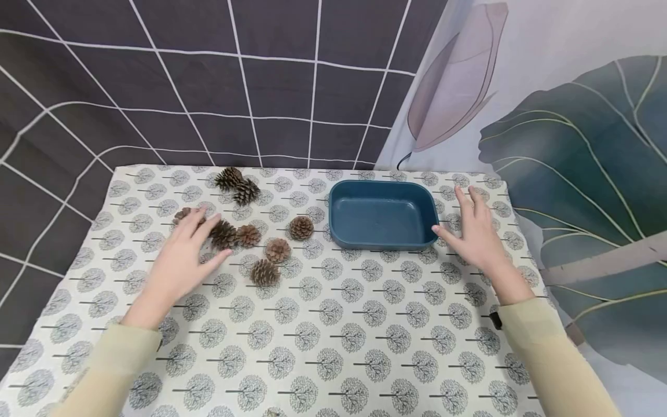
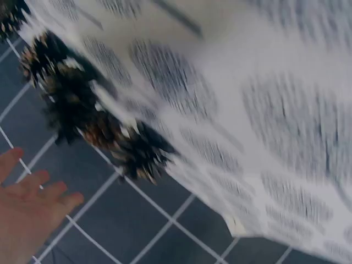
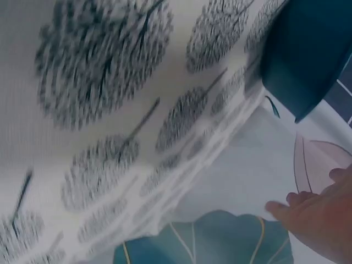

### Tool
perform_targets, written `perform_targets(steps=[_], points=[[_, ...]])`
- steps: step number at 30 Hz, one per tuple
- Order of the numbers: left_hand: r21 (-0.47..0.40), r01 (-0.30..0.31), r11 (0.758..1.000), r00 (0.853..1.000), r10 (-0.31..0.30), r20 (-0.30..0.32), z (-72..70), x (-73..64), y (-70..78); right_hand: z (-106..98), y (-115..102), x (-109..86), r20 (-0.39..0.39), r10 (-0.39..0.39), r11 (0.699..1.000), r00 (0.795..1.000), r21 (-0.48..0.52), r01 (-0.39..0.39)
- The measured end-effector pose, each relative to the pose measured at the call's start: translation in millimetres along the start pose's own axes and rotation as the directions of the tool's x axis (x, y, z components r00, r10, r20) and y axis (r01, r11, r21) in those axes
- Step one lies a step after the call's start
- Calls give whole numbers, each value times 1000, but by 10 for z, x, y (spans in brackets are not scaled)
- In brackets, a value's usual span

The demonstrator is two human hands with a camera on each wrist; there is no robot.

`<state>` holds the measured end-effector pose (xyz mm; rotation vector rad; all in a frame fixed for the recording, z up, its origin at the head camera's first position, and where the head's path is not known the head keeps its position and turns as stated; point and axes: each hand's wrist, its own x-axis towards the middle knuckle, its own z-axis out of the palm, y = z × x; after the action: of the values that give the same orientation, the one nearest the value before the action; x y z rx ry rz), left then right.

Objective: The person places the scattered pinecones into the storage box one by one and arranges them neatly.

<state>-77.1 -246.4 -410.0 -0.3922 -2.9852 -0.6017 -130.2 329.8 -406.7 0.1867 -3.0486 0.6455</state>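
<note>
Several brown pine cones lie on the left half of the table, among them a dark pine cone point(image 1: 223, 235), a paler pine cone point(image 1: 248, 236) and a round pine cone point(image 1: 301, 227). My left hand point(image 1: 179, 255) is spread beside the left end of this group, overlapping one cone in the head view; its fingers point(image 2: 52, 201) hold nothing. To the right stands a blue rectangular plastic bin point(image 1: 380, 223) with nothing in it. At its right side is my right hand point(image 1: 475, 237), fingers extended and thumb tip right at the bin's edge.
A white cloth with grey tree prints point(image 1: 333, 330) covers the table. Behind it hangs a dark curtain point(image 1: 276, 87) with a white grid. A pale leaf-patterned curtain point(image 1: 589, 174) hangs at the right. Two more pine cones point(image 1: 237, 184) lie near the back edge.
</note>
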Motion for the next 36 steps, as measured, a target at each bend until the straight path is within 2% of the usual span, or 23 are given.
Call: perform_targets(steps=[5, 11, 13, 16, 21, 23, 27, 30, 33, 34, 36], points=[[-113, -33, 993, 999, 33, -1, 123, -57, 196, 111, -35, 23, -7, -4, 994, 1000, 113, 5], [-171, -75, 982, 997, 79, 18, 260, -130, 388, 235, -41, 52, -33, -2, 964, 999, 265, 11], [-179, -89, 980, 995, 95, 24, 308, -159, 433, 272, -34, 65, -52, -1, 940, 999, 340, 19], [-192, -110, 975, 993, 116, 24, 378, -195, 477, 318, -24, 88, -61, 3, 889, 998, 457, 25], [-191, -154, 969, 986, 163, 28, 468, -207, 508, 375, -5, 117, -3, 46, 801, 999, 598, -35], [-170, -178, 969, 982, 186, 35, 491, -207, 508, 400, 5, 133, 37, 67, 775, 997, 628, -75], [-124, -221, 967, 972, 228, 50, 509, -216, 509, 466, 36, 167, 85, 77, 746, 993, 656, -113], [-98, -239, 966, 968, 245, 57, 508, -213, 516, 508, 58, 182, 85, 82, 735, 993, 667, -118], [-84, -235, 968, 967, 242, 76, 515, -196, 513, 525, 62, 187, 72, 93, 709, 993, 695, -117], [-79, -233, 969, 967, 240, 85, 521, -186, 512, 527, 64, 189, 73, 99, 698, 992, 706, -121], [-62, -232, 971, 966, 237, 99, 542, -168, 504, 525, 72, 188, 87, 106, 654, 991, 745, -135]])
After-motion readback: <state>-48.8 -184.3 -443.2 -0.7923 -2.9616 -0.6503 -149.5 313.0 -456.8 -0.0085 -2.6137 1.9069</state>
